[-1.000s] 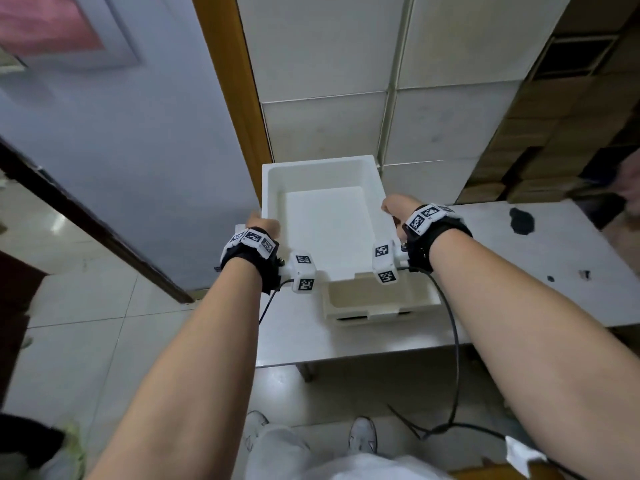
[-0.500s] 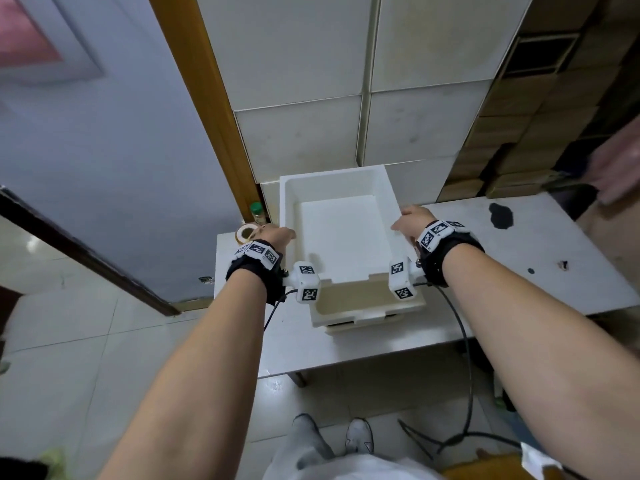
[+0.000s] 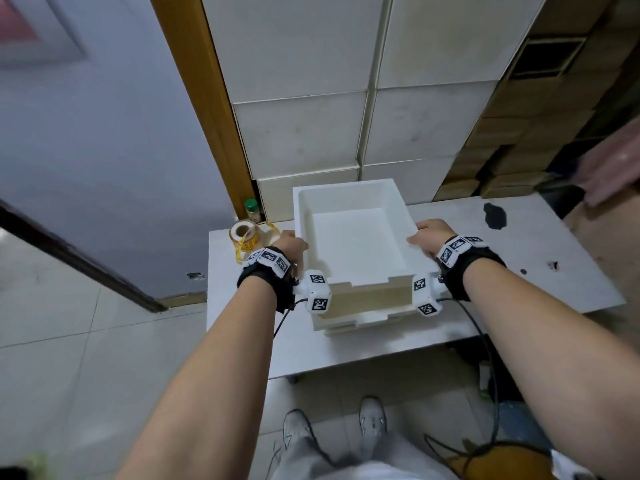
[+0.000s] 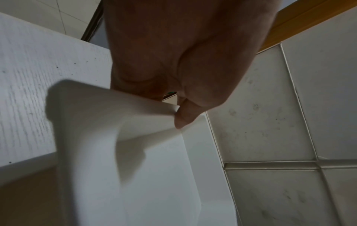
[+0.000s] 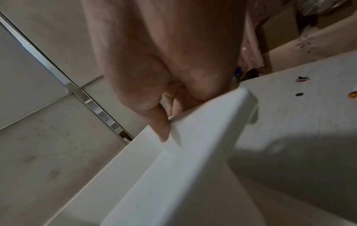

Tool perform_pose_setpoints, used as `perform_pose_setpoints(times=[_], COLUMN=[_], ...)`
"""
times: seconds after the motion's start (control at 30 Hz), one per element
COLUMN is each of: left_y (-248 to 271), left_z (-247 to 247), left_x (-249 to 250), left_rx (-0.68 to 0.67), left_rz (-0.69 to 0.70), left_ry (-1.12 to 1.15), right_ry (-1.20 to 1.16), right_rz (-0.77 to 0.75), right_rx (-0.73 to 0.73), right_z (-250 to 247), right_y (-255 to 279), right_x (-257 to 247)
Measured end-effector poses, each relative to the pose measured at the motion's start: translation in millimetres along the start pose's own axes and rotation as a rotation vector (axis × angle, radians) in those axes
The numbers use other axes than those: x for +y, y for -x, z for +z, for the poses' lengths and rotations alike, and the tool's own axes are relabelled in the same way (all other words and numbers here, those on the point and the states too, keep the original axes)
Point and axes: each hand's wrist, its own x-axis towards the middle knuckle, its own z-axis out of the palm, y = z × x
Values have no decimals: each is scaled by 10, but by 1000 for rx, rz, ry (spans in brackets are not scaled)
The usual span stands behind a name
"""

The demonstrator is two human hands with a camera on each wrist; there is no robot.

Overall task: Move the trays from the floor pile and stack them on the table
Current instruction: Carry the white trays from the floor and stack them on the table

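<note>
We hold a white, smooth, boxy tray [image 3: 349, 244] by its two long side walls, above the stack of trays [image 3: 360, 311] on the pale, faintly grained table [image 3: 242, 327]. Our left hand [image 3: 289, 244] pinches the left rim, thumb [image 4: 185, 117] inside the wall, the other fingers hidden behind it. Our right hand [image 3: 429, 233] grips the right rim the same way, thumb [image 5: 161, 126] pressed on the inner face. The tray's near end hangs just over the stack; whether it touches we cannot tell. A roll of tape [image 3: 244, 233] and a green-capped bottle [image 3: 252, 210] sit at the table's far left corner.
</note>
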Motion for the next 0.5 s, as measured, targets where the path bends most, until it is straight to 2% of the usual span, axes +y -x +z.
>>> perform_pose_setpoints(times=[0.1, 0.27, 0.4, 0.5], left_y=[156, 156, 320, 407], left_z=[-17, 101, 159, 184], left_x=[33, 72, 193, 214], left_rx=[17, 1, 60, 63], left_rz=[-19, -15, -10, -73], left_ry=[47, -3, -145, -284], right_ry=[-43, -32, 63, 187], right_rz=[-23, -20, -26, -10], right_rx=[-28, -78, -93, -113], right_z=[-7, -111, -224, -282], right_y=[-98, -258, -309, -305], right_x=[47, 168, 146, 118])
